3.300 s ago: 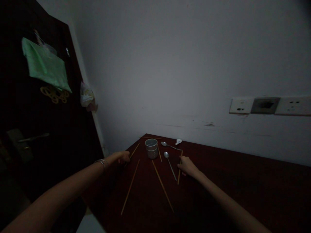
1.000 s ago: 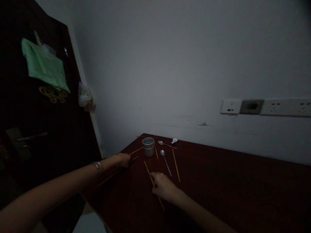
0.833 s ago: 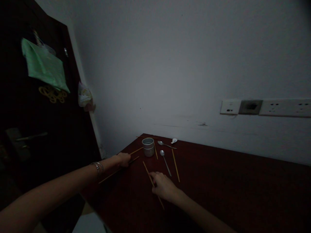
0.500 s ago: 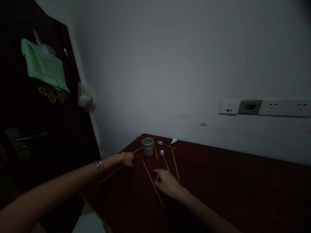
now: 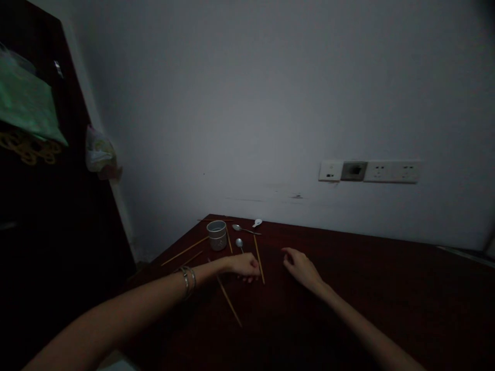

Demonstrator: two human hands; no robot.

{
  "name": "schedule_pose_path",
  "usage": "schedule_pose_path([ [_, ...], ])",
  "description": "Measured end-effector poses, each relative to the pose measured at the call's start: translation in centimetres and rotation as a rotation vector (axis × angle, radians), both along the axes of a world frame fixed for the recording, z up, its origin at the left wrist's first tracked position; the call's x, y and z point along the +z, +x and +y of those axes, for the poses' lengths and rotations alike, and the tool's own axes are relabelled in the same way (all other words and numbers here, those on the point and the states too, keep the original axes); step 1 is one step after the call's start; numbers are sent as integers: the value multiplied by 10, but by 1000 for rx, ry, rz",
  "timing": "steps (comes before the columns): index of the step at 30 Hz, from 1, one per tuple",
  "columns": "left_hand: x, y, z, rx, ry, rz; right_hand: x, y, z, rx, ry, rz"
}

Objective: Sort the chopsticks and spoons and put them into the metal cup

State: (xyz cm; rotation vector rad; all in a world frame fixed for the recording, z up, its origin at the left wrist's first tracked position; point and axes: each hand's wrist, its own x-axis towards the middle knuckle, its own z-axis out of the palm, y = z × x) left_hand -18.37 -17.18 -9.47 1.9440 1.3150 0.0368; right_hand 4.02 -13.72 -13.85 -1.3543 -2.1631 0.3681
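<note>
My left hand (image 5: 244, 265) hovers low over the table with loosely curled fingers slightly apart, nothing visible in them. It covers the handle of a metal spoon (image 5: 239, 242), and its fingertips are close to a chopstick (image 5: 259, 262). Off to the right, my right hand (image 5: 302, 268) is half curled above the tabletop, thumb and forefinger apart, holding nothing. Behind my left hand stands a metal cup (image 5: 217, 237), upright. Another chopstick (image 5: 229, 299) lies below my left forearm, which hides its upper part. Bracelets (image 5: 188, 281) circle the left wrist.
A second metal spoon (image 5: 246, 230) and a small white spoon (image 5: 257, 222) lie near the wall. Several chopsticks lie around the cup, one (image 5: 184, 251) on its left. The dark red table (image 5: 367, 288) meets a wall with sockets (image 5: 392, 171); a door (image 5: 50, 206) stands left.
My left hand has moved right, from the chopstick left of the cup to over the spoon handle. My right hand has shifted right, away from the chopsticks. The view has turned right.
</note>
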Motion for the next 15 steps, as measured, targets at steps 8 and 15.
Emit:
schedule_pose_path([
  [8, -36, 82, 49, 139, 591, -58, -15, 94, -1, -199, 6, -73],
  [15, -57, 112, 67, 157, 748, 84, -22, 142, -18, -347, 61, -229],
])
